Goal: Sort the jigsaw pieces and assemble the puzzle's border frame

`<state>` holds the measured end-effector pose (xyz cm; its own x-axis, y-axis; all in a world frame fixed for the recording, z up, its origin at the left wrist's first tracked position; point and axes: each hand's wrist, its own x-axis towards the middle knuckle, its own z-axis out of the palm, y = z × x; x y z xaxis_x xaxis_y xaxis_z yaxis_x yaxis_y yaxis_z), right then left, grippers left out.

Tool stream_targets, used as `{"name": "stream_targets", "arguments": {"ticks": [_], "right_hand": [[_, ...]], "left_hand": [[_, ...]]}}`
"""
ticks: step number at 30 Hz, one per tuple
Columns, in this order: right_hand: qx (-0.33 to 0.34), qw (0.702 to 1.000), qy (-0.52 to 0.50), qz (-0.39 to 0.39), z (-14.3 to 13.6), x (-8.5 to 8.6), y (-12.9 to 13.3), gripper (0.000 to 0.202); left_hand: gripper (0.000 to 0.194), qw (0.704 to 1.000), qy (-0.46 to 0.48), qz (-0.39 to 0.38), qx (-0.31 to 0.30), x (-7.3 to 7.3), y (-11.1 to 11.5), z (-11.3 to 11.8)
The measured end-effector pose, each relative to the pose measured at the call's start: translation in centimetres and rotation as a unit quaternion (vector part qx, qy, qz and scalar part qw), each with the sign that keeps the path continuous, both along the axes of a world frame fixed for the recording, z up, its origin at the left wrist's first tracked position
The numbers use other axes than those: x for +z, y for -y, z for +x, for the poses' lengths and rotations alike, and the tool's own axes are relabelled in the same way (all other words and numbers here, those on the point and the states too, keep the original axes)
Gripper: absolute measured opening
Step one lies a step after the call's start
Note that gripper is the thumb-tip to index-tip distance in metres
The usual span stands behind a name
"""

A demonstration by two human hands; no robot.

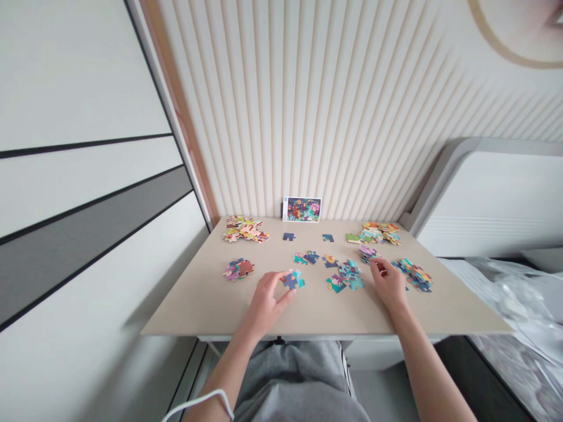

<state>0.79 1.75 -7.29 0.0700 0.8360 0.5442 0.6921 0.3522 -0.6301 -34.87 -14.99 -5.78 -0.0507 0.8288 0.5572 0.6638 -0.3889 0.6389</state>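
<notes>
My left hand (266, 300) has thumb and index finger at the edges of a blue and teal puzzle piece (291, 281), over the front middle of the table. My right hand (389, 285) is curled with its fingertips together, just in front of a small stack of purple and dark puzzle pieces (368, 253). What those fingertips hold, if anything, is hidden. Between the hands lie a group of light teal pieces (350, 273), a green and pink piece (336, 283), a piece with an orange shape (329, 261) and a dark blue piece (311, 257).
A picture card (303, 209) leans on the ribbed wall behind the table (197, 310). Two dark blue pieces (289, 237) lie apart before it. Piles stand back left (244, 229), back right (380, 232), left (238, 269) and right (416, 274). A white cable crosses my left forearm.
</notes>
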Motion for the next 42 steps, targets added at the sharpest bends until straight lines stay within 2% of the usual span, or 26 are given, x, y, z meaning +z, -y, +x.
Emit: {"name": "stream_targets", "arguments": {"ticks": [3,7,10,13,16,20,24,26,30,34,38,42], "right_hand": [[0.008,1.000,-0.011,-0.009,0.1,-0.1,0.3,0.053],[0.030,0.999,-0.013,-0.030,0.4,-0.6,0.2,0.051],[0.043,0.998,-0.007,-0.043,0.5,-0.9,0.1,0.050],[0.044,0.998,-0.006,-0.049,0.5,-0.7,0.2,0.050],[0.033,0.999,-0.007,-0.039,0.1,0.0,0.7,0.051],[0.015,1.000,0.022,-0.015,-1.5,0.6,3.0,0.047],[0.084,0.989,0.122,-0.024,-4.4,0.2,7.1,0.038],[0.087,0.979,0.178,-0.043,-5.7,0.1,9.1,0.034],[0.130,0.961,0.230,-0.076,-7.4,0.6,11.5,0.030],[0.208,0.953,0.208,-0.075,-8.4,1.0,12.1,0.030],[0.178,0.964,0.196,-0.037,-8.8,0.3,11.8,0.039],[0.174,0.960,0.217,-0.022,-8.8,-0.2,11.5,0.046]], "left_hand": [[0.035,0.995,-0.081,0.023,0.043,0.6,0.3,-2.0],[0.034,0.977,-0.163,0.029,0.132,0.8,0.5,-7.4],[0.035,0.964,-0.173,0.013,0.199,-0.3,0.4,-11.6],[0.034,0.960,-0.164,-0.045,0.224,-1.9,0.0,-13.9],[0.033,0.960,-0.161,-0.074,0.219,-3.0,-0.3,-14.2],[0.041,0.959,-0.157,-0.083,0.222,-3.4,-0.3,-13.9],[0.049,0.959,-0.163,-0.081,0.219,-3.5,-0.1,-13.9],[0.052,0.958,-0.168,-0.079,0.219,-3.6,-0.1,-14.0],[0.051,0.955,-0.186,-0.080,0.216,-3.6,0.1,-13.9],[0.046,0.950,-0.212,-0.083,0.212,-3.5,0.1,-13.8],[0.045,0.947,-0.222,-0.072,0.220,-3.7,0.1,-13.9],[0.046,0.945,-0.229,-0.067,0.226,-4.0,0.0,-14.0]]}}
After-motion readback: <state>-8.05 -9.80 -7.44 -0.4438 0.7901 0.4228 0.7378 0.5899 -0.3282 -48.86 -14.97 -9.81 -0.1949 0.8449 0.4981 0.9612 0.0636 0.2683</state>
